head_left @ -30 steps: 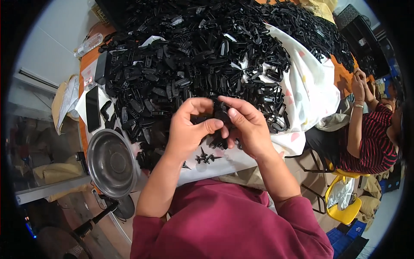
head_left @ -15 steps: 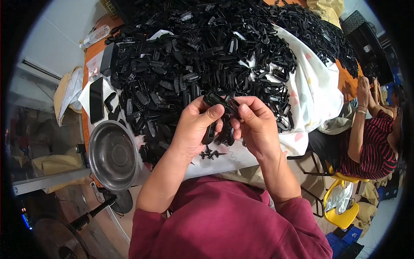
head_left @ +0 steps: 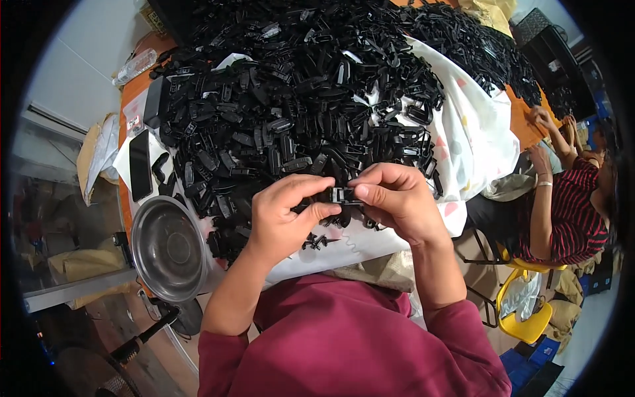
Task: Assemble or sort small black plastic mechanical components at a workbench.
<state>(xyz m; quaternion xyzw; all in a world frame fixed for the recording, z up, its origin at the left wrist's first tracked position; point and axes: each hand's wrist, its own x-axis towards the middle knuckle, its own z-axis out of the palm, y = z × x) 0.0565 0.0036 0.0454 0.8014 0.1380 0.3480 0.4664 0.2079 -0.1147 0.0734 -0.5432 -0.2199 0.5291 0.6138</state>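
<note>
Between my two hands, over the near edge of the table, is a small black plastic part. My left hand pinches its left end between thumb and fingers. At the opposite end, the thumb and fingers of my right hand close on the same part; my fingertips hide some of it. Just beyond my hands spreads a big heap of black plastic parts. A few small pointed black pieces lie on the white sheet below my hands.
A round metal bowl sits at the table's left edge, near a black phone. Farther back lies a clear plastic bottle. On the right, a person in a striped shirt sits by the table, near a yellow chair.
My hands have come down slightly toward me, and the part between them has turned. The black piece that hung below my left hand no longer shows. The co-worker's arms have shifted.
</note>
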